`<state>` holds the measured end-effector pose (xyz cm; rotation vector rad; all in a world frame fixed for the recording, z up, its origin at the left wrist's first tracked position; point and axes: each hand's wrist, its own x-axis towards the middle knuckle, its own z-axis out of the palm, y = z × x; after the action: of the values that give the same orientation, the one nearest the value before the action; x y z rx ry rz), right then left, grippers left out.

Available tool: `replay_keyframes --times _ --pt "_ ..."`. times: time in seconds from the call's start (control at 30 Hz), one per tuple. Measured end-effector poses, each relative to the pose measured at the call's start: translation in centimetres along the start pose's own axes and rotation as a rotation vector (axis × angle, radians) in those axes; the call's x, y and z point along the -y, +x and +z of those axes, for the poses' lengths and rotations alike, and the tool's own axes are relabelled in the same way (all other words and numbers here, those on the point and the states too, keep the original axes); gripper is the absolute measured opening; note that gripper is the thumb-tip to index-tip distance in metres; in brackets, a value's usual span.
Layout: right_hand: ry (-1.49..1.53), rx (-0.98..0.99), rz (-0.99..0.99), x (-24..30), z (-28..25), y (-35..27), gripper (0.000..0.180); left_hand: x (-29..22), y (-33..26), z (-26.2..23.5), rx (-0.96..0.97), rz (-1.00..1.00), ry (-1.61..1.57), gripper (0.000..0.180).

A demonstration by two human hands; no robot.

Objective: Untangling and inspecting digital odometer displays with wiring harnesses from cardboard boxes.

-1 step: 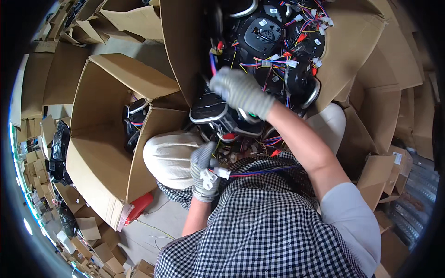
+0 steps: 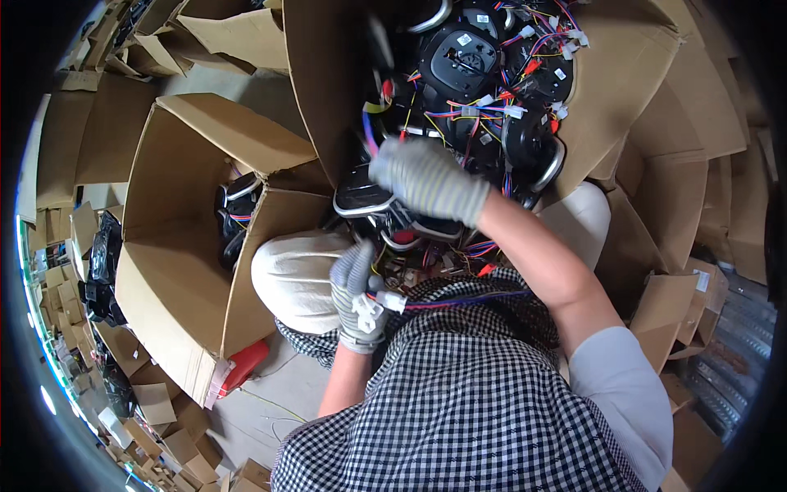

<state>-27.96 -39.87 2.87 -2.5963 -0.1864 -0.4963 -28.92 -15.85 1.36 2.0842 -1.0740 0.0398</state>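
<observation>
My left hand [image 2: 354,295], in a grey knit glove, is low over my lap beside the left knee. Its fingers curl round a wire harness [image 2: 459,302], whose white connectors [image 2: 369,312] lie across the glove near the wrist. Red and blue wires trail rightward over the checked apron. My right hand [image 2: 422,176], gloved too and smeared by motion, is above black plastic parts [image 2: 463,61] heaped in a large carton. From its closed fingers a blue and pink wire bundle [image 2: 368,131] rises toward a blurred red connector. A black part with a silver rim [image 2: 365,193] lies just below that hand.
The large carton's cardboard wall [image 2: 627,90] stands at the right of the parts. An open carton [image 2: 176,205] with a few black parts is at the left, a red object [image 2: 244,365] under its corner. More cartons [image 2: 668,189] crowd the right side.
My right hand has shifted slightly downward, and the wire bundle at its fingers has swung left. My left hand has moved slightly up and left with the harness.
</observation>
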Motion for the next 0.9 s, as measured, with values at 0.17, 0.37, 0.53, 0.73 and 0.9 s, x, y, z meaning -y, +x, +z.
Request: replay_keyframes --times 0.17,0.37,0.53,0.73,0.9 --pt "0.173 0.303 -0.076 7.0 -2.8 -5.3 0.009 -2.1 6.7 0.1 0.196 0.229 0.011 0.050" --pt "0.923 -0.129 0.567 10.2 -0.6 -12.1 0.030 -1.0 4.2 0.6 0.535 0.122 -0.016 0.043" --pt "1.129 0.422 0.626 12.9 -5.4 -13.6 0.032 -1.7 2.8 0.8 0.389 -0.009 -0.129 0.039" --pt "1.227 0.129 0.827 11.5 -8.2 -13.0 0.032 -2.4 2.5 0.9 0.283 -0.419 -0.677 0.026" --pt "1.351 0.077 0.896 8.8 -4.8 -11.6 0.034 -1.5 1.2 1.2 0.175 -0.425 -0.669 0.022"
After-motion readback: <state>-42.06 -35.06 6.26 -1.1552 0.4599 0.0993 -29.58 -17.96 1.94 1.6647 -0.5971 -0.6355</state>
